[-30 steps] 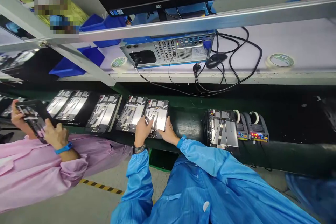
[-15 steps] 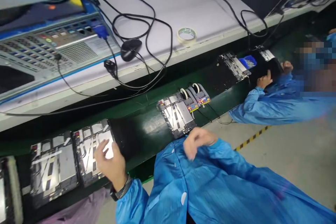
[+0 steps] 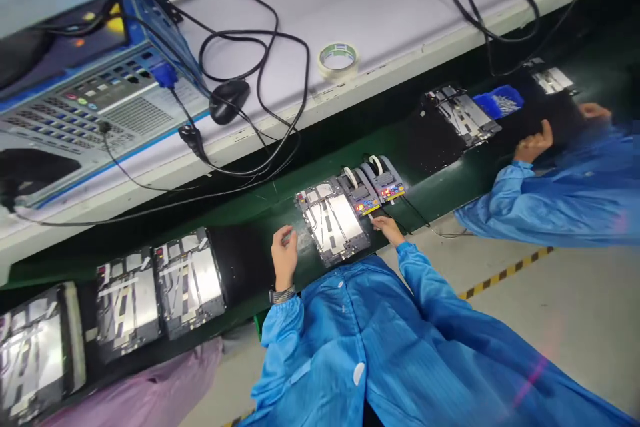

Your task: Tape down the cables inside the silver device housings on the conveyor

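An opened tablet (image 3: 334,221) with bare silver battery plates lies in front of me on the dark green bench. Just left of it hovers my left hand (image 3: 284,257), empty, its fingers loosely curled and apart from the thumb. Two small grey electric tape dispensers (image 3: 361,192), each with a white roll and lit digits, stand against the tablet's upper right side. My right hand (image 3: 390,229) is at the front of the nearer dispenser, its fingertips pinched on a short white strip of tape (image 3: 371,216) at the outlet.
More opened tablets (image 3: 190,280) lie on black mats to the left, and another tablet (image 3: 463,115) at the right beside a blue tray (image 3: 500,103). A co-worker's hands (image 3: 535,143) are at far right. The shelf above holds a computer case (image 3: 125,93), cables and a tape roll (image 3: 339,60).
My left hand has moved right, from over a tablet at the left to beside the middle one. My right hand has gone from in front of my body to the tape dispenser. The view has shifted.
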A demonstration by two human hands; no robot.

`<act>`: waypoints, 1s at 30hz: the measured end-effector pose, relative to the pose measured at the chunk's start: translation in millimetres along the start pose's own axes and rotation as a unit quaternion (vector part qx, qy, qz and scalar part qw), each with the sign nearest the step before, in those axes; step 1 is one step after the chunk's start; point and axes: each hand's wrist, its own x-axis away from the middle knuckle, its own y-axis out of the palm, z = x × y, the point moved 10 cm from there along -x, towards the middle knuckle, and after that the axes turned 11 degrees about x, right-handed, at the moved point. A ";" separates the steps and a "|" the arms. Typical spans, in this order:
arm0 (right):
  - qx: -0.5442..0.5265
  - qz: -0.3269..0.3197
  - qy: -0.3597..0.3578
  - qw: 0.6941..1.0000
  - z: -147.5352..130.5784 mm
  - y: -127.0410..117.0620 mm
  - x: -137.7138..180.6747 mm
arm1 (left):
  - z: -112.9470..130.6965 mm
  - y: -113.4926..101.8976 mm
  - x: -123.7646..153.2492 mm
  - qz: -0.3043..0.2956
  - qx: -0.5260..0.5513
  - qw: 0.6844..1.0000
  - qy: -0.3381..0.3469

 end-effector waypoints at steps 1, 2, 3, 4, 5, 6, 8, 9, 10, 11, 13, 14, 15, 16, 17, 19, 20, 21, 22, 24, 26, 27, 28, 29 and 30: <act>0.015 0.000 0.001 1.000 1.8 -6.8 5.3 | -2.9 -0.2 2.9 0.003 0.005 1.000 -0.008; 0.034 -0.004 -0.002 0.999 0.3 -14.7 11.0 | -5.8 -0.4 5.4 0.005 0.010 1.000 -0.017; 0.053 -0.014 -0.008 0.998 -5.4 -22.4 17.0 | -8.8 -0.2 7.3 0.007 0.016 1.000 -0.026; 0.071 -0.036 -0.022 0.997 -16.8 -28.1 23.2 | -11.7 0.6 8.6 0.007 0.024 0.999 -0.038; 0.087 -0.071 -0.041 0.993 -34.0 -30.3 29.6 | -14.2 2.2 9.0 0.006 0.033 0.998 -0.050; 0.101 -0.104 -0.063 0.987 -56.7 -30.8 35.9 | -15.8 4.9 8.4 0.003 0.043 0.997 -0.060; 0.150 -0.183 -0.111 0.965 -112.6 -18.1 47.8 | -15.2 12.2 4.0 -0.002 0.057 0.996 -0.072; 0.181 -0.222 -0.138 0.948 -143.6 -4.8 53.0 | -13.2 17.0 0.3 -0.007 0.062 0.995 -0.075; 0.213 -0.258 -0.163 0.928 -174.1 12.6 57.1 | -10.6 22.3 -4.0 -0.014 0.068 0.995 -0.077; 0.245 -0.298 -0.188 0.903 -202.2 34.9 61.0 | -7.7 27.7 -8.7 -0.021 0.074 0.994 -0.079; 0.318 -0.353 -0.233 0.849 -247.6 83.1 63.9 | -1.6 37.2 -18.1 -0.035 0.084 0.992 -0.082; 0.362 -0.360 -0.248 0.823 -263.2 105.4 61.7 | 1.2 40.4 -22.3 -0.039 0.084 0.992 -0.082; 0.401 -0.368 -0.252 0.800 -273.1 126.2 58.6 | 3.6 42.3 -26.0 -0.040 0.081 0.993 -0.081; 0.437 -0.373 -0.252 0.778 -278.7 144.2 55.4 | 5.3 43.0 -28.9 -0.039 0.077 0.993 -0.080; 0.469 -0.373 -0.255 0.759 -282.0 158.7 52.5 | 6.0 43.2 -31.1 -0.037 0.073 0.993 -0.080; 0.519 -0.365 -0.259 0.729 -283.3 176.6 48.5 | 4.8 43.0 -33.6 -0.034 0.077 0.993 -0.081; 0.537 -0.359 -0.260 0.718 -282.8 180.6 47.6 | 3.3 43.0 -34.1 -0.032 0.083 0.993 -0.083; 0.551 -0.354 -0.259 0.710 -282.0 182.2 47.3 | 1.6 42.8 -34.4 -0.029 0.090 0.992 -0.085; 0.561 -0.349 -0.257 0.705 -281.1 182.0 47.2 | -0.1 42.8 -34.6 -0.027 0.096 0.991 -0.087; 0.570 -0.345 -0.248 0.703 -280.4 179.5 47.6 | -2.9 43.1 -35.0 -0.022 0.104 0.990 -0.089; 0.571 -0.341 -0.242 0.707 -281.3 177.6 47.5 | -4.5 43.8 -35.4 -0.020 0.109 0.990 -0.091; 0.570 -0.339 -0.240 0.709 -281.7 177.4 47.2 | -4.9 44.1 -35.7 -0.019 0.111 0.989 -0.092; 0.570 -0.339 -0.239 0.710 -281.8 177.7 46.8 | -5.2 44.4 -35.9 -0.018 0.113 0.989 -0.092; 0.570 -0.338 -0.239 0.710 -281.9 178.4 46.3 | -5.3 44.6 -36.1 -0.018 0.114 0.989 -0.092; 0.572 -0.336 -0.239 0.709 -281.9 179.0 45.7 | -5.2 44.8 -36.3 -0.019 0.113 0.989 -0.092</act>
